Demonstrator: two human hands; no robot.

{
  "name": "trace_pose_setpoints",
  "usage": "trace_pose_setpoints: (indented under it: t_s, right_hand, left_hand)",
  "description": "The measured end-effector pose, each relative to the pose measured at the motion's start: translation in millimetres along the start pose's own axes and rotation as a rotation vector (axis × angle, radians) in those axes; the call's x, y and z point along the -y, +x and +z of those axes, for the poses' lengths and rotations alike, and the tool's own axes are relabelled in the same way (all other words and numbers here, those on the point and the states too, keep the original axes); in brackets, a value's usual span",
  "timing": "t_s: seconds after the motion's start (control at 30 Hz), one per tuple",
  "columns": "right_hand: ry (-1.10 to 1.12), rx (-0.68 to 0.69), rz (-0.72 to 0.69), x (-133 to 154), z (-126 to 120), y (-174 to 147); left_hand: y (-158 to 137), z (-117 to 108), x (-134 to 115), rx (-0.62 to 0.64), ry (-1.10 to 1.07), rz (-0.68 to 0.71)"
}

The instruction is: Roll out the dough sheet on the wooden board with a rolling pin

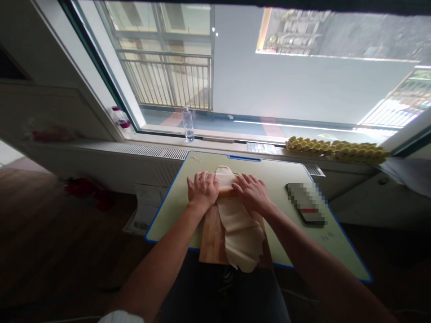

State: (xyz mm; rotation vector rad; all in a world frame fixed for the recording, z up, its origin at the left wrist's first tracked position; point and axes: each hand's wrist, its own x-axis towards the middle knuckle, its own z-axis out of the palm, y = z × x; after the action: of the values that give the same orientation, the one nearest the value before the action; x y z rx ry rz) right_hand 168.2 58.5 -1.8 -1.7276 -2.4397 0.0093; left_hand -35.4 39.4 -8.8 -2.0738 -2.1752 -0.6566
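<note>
A long sheet of pale dough [240,233] lies on a wooden board [213,237], its near end drooping past the board's front edge. Across the dough's upper part runs a wooden rolling pin [227,193], of which only the middle shows. My left hand [203,188] covers the pin's left end, fingers pointing forward over it. Over the right end rests my right hand [252,190] in the same way, its fingertips beside the dough. Both palms hide the pin's ends.
Under the board is a pale green, blue-edged table [175,215]. A phone [305,204], partly pixelated, lies on its right side. Along the windowsill stand a clear bottle [187,125], a bottle with a magenta cap [120,117] and yellow egg trays [336,149].
</note>
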Motion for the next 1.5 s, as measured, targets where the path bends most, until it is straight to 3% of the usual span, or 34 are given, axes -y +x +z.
trace_pose_setpoints:
  t_s: [0.2,0.37,0.57,0.83,1.0,1.4,1.5]
  right_hand:
    - [0.012,0.04,0.132,-2,4,47]
    - [0.127,0.166,0.19,-11,5,90]
    - [0.143,0.172,0.213,-12,6,98]
    - [0.055,0.045,0.215,5,3,39]
    - [0.039,-0.047,0.198,17,0,-2]
    - [0.029,-0.022,0.163,36,-1,-111]
    - [0.026,-0.022,0.16,37,1,-128]
  left_hand:
    - [52,6,5,0.178,0.026,-0.078]
    - [88,17,8,0.174,0.015,-0.102]
    - [95,17,9,0.2,-0.015,-0.094]
    - [55,9,9,0.249,-0.026,-0.075]
    - [16,0,5,0.204,-0.026,-0.062]
    - [-96,-35,4,0.114,-0.088,0.045]
    - [-112,-40,4,0.112,-0.076,0.071]
